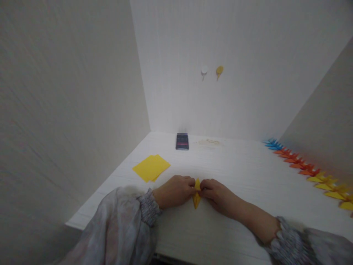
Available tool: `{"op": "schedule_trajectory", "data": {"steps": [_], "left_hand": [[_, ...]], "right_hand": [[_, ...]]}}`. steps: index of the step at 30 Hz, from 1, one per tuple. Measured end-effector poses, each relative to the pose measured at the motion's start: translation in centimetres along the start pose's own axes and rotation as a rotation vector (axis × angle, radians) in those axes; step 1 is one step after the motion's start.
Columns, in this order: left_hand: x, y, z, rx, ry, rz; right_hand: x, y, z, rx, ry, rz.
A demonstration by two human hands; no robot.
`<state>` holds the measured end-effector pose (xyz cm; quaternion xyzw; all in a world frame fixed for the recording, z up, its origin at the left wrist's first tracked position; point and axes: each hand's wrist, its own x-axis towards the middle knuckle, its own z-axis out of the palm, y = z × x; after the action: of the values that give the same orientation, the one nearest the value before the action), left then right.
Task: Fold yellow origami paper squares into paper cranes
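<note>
A narrow, diamond-shaped piece of folded yellow origami paper [196,200] lies near the front of the white table, one point away from me and one toward me. My left hand [178,189] pinches its left edge between thumb and fingers. From the other side, my right hand [215,193] has its curled fingertips closed on the right edge. The fingers cover the paper's middle, so the folds there are hidden. Beyond my left hand rest flat yellow paper sheets [150,167], overlapping and slightly fanned.
A row of folded paper cranes [303,165], blue, red-orange and yellow, runs along the right side. A dark phone-like device [182,141] sits by the back wall. White and yellow hooks [219,70] are on that wall. Panels enclose the table left and right.
</note>
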<state>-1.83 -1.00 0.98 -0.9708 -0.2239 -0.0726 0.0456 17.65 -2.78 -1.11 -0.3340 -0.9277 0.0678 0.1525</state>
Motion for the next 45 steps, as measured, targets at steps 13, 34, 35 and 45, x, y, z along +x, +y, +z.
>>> {"op": "schedule_trajectory", "data": {"steps": [13, 34, 35, 45], "left_hand": [[-0.3, 0.0, -0.1, -0.024, -0.025, -0.005], [-0.6, 0.1, -0.1, -0.094, -0.014, -0.081], [-0.6, 0.0, -0.1, -0.083, -0.016, -0.08], [-0.3, 0.2, -0.3, -0.047, -0.018, -0.057]], "right_hand": [[-0.3, 0.8, 0.1, 0.275, 0.031, 0.149], [-1.3, 0.6, -1.3, -0.164, -0.099, -0.051], [-1.2, 0.6, -1.3, -0.16, -0.1, -0.049], [-1.1, 0.2, -0.9, -0.198, -0.11, -0.089]]}}
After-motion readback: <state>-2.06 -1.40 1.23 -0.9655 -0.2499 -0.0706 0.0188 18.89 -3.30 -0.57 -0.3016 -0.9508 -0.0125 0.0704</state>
